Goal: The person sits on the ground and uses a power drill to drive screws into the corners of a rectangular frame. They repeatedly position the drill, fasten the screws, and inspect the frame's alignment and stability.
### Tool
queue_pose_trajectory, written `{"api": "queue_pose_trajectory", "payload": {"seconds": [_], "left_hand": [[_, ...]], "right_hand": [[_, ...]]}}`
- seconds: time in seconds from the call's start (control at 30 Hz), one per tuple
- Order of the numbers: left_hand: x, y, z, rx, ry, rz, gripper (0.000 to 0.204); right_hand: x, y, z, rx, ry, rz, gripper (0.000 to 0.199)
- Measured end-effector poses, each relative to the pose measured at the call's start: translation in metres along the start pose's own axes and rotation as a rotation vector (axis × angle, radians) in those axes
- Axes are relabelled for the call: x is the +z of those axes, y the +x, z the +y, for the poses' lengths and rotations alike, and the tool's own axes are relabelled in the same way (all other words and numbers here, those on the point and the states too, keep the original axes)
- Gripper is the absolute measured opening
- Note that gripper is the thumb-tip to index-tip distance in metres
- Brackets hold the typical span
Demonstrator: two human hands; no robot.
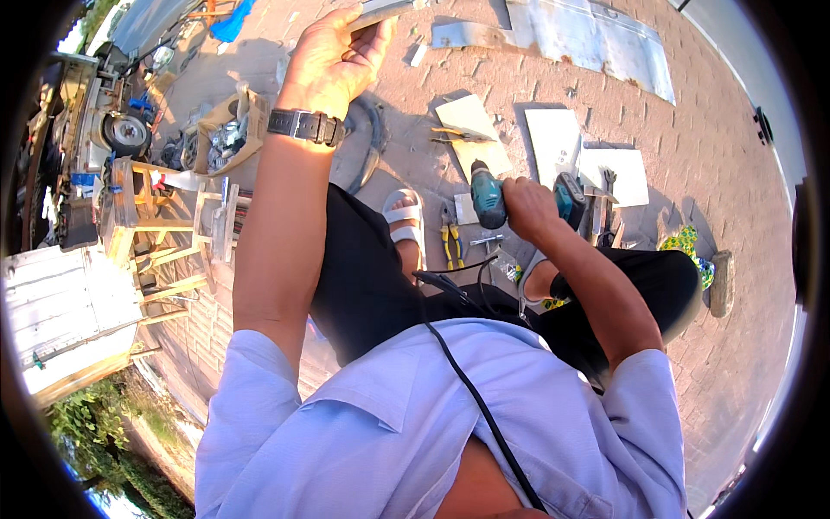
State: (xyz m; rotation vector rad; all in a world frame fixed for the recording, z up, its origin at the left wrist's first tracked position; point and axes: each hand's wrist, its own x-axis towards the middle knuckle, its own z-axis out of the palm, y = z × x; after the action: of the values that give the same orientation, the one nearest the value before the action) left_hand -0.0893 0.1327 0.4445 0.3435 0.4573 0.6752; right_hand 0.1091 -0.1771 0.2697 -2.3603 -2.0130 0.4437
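My left hand (339, 60), with a black watch strap at the wrist, reaches far forward. Its fingers are closed on a grey metal strip (382, 10), which runs partly out of the top of the view. My right hand (531, 208) grips a teal and black cordless drill (488, 203) by its handle. The drill's chuck points forward over a pale board (474, 130), where orange-handled pliers (462, 136) lie. Yellow and blue pliers (452, 239) rest on the paving between my feet, beside a small metal T-shaped tool (487, 240). A wrench (609, 183) lies to the right.
Bent sheet metal (596, 43) lies ahead, and two white boards (553, 143) sit right of the drill. At left are a cardboard box (251, 130) of metal parts and wooden stools (130, 208). A stone block (722, 284) and patterned cloth (685, 242) are near my right knee.
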Motion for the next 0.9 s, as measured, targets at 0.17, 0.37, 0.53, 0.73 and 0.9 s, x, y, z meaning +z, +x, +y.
{"api": "queue_pose_trajectory", "payload": {"seconds": [0.17,0.37,0.53,0.73,0.9], "left_hand": [[0.016,-0.019,-0.016,0.05,0.11,0.025,0.032],[0.008,-0.021,-0.009,0.088,0.217,0.041,0.026],[0.015,-0.026,-0.011,0.168,0.362,0.035,0.022],[0.03,-0.032,-0.029,0.209,0.458,-0.118,0.017],[0.038,-0.04,-0.039,0.176,0.482,-0.249,0.017]], "right_hand": [[0.105,0.02,-0.015,0.103,-0.09,0.038,0.018],[0.181,0.014,-0.028,0.085,0.035,-0.074,0.029],[0.202,0.012,-0.022,0.117,0.245,-0.218,0.04],[0.104,0.063,0.02,0.288,0.735,-0.016,0.052],[-0.107,0.062,0.054,0.16,2.054,0.293,0.067]]}}
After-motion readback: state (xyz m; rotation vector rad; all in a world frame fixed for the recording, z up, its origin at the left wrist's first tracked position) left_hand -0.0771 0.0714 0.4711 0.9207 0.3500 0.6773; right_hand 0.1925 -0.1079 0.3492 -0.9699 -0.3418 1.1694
